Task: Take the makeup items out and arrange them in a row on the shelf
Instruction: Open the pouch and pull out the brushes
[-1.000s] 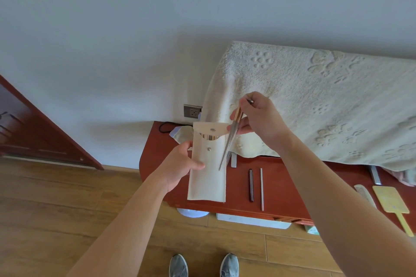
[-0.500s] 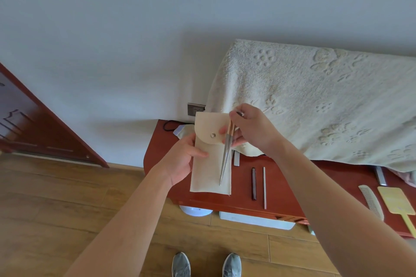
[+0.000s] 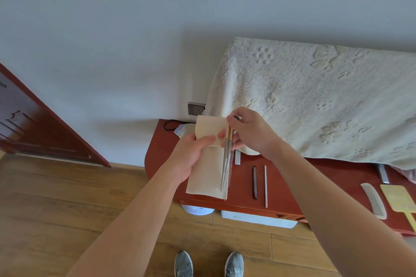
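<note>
My left hand grips a cream fabric pouch above the left end of the red wooden shelf; its flap is folded down under my thumb. My right hand pinches the tops of two thin silver sticks with tan upper ends, held in front of the pouch and pointing down. On the shelf lie a dark slim stick, a pale thin stick and a short silver piece, roughly side by side.
A cream towel drapes over something behind the shelf. A white comb and a yellow paddle-shaped item lie at the shelf's right. A wall socket and black cable sit at the back left. A dark door stands left.
The sticks have come fully out of the pouch and now hang in front of it. The pouch's flap has gone from open to folded down. Both hands dropped slightly toward the shelf.
</note>
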The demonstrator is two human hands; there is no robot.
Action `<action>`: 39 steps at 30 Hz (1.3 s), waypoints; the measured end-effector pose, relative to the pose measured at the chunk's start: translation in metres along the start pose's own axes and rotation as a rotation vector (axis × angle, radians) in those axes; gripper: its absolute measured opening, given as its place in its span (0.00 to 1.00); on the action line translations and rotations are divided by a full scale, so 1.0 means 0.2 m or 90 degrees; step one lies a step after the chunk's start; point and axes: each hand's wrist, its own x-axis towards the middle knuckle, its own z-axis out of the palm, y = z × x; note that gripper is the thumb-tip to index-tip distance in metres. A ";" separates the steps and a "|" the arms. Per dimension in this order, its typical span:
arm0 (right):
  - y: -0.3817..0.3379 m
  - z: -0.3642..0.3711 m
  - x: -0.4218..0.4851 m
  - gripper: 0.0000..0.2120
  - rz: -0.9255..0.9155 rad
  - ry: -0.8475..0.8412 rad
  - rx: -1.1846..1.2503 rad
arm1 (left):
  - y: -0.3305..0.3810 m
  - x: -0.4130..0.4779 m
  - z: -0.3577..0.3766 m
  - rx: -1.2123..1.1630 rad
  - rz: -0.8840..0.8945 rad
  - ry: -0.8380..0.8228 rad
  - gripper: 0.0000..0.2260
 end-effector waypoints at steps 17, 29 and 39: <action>0.03 -0.07 0.01 0.06 0.022 0.026 0.030 | 0.01 0.03 0.08 -0.052 -0.037 0.001 0.09; 0.02 -0.13 0.03 0.07 0.021 0.071 0.045 | 0.05 0.02 0.09 -0.083 -0.056 -0.119 0.09; 0.03 -0.15 0.05 0.07 0.020 0.077 -0.003 | 0.07 0.03 0.10 -0.062 -0.053 -0.116 0.15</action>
